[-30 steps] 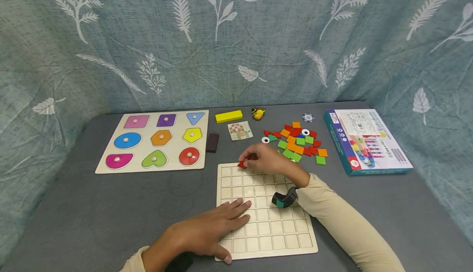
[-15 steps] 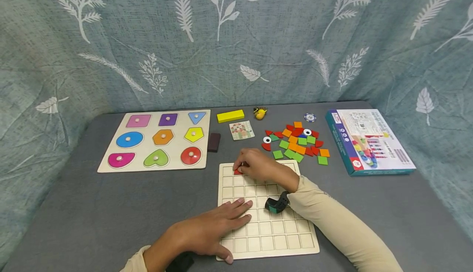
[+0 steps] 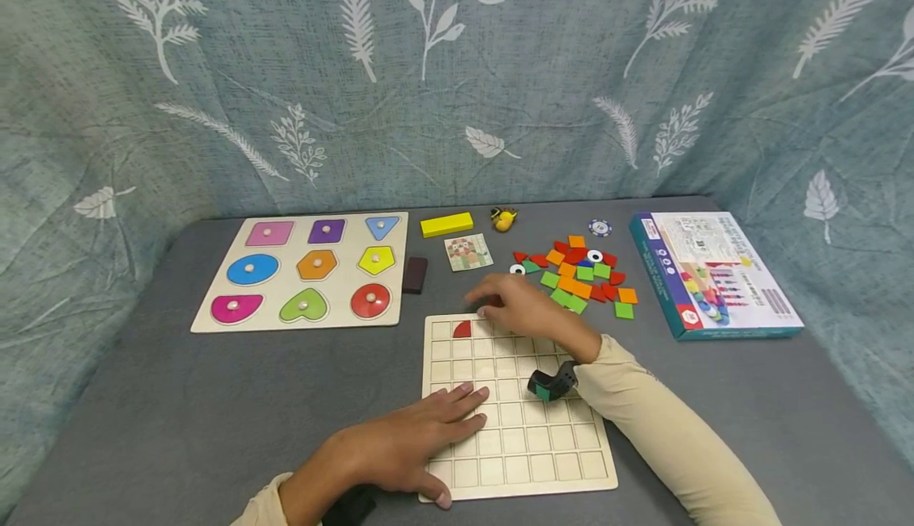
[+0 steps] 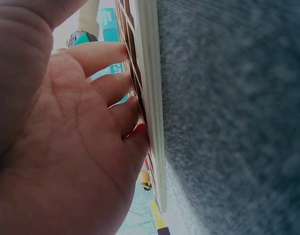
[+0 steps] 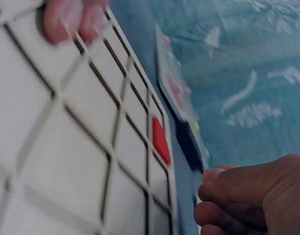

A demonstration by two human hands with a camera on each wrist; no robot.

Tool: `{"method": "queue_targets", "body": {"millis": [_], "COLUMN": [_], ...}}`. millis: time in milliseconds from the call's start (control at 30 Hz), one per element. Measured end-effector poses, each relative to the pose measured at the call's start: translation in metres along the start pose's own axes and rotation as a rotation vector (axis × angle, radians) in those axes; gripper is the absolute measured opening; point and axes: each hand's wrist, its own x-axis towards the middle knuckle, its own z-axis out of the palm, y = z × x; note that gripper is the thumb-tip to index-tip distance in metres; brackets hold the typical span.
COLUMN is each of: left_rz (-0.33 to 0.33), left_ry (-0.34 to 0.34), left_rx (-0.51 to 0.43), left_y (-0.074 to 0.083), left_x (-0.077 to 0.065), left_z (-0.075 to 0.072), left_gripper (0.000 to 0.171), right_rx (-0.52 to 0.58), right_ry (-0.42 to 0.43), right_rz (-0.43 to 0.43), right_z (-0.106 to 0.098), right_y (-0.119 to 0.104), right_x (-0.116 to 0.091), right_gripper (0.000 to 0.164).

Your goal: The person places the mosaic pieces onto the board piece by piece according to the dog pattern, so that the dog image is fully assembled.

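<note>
A wooden grid board (image 3: 512, 466) lies on the grey cloth in front of me. My left hand (image 3: 403, 443) rests on its lower left part, fingers straight and spread. From the left wrist view, the fingertips (image 4: 121, 51) of that hand touch the board's surface by its edge. One red quarter-circle tile (image 3: 462, 329) sits in a top-row cell, second from the left. Just right of that tile, over the board's far edge, is my right hand (image 3: 527, 310), fingers loosely bent; I see nothing held. The right wrist view shows the red tile (image 5: 160, 142) apart from those fingers.
Beyond the board lies a pile of coloured tiles (image 3: 574, 284). A picture card (image 3: 468, 252), yellow block (image 3: 447, 224), dark block (image 3: 414, 275) and small bee figure (image 3: 503, 219) lie at the back. The shape puzzle (image 3: 343, 308) is left, a box (image 3: 714, 272) right.
My right hand set the red quarter-circle tile into a top-row cell, let go of it, and moved slightly right and away from me. My left hand stayed in place.
</note>
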Motion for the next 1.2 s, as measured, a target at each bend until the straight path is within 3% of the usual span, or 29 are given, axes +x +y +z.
{"method": "queue_targets", "body": {"millis": [267, 700, 933, 1200], "left_rz": [-0.013, -0.003, 0.002, 0.0], "left_ry": [-0.004, -0.012, -0.019, -0.016], "left_rx": [-0.003, -0.035, -0.032, -0.022], "left_y": [0.002, 0.0, 0.0, 0.001], "left_x": [-0.001, -0.003, -0.004, -0.004], "left_z": [-0.002, -0.003, -0.003, -0.004], "left_gripper": [0.092, 0.093, 0.093, 0.093], "right_rx": [0.059, -0.013, -0.035, -0.095], "right_ry": [0.094, 0.302, 0.289, 0.243], "right_rz": [0.143, 0.296, 0.39, 0.416], "right_z": [-0.028, -0.055, -0.061, -0.063], "right_y": [0.026, 0.065, 0.074, 0.068], "right_x": [-0.024, -0.056, -0.068, -0.069], "right_gripper": [0.023, 0.021, 0.022, 0.022]}}
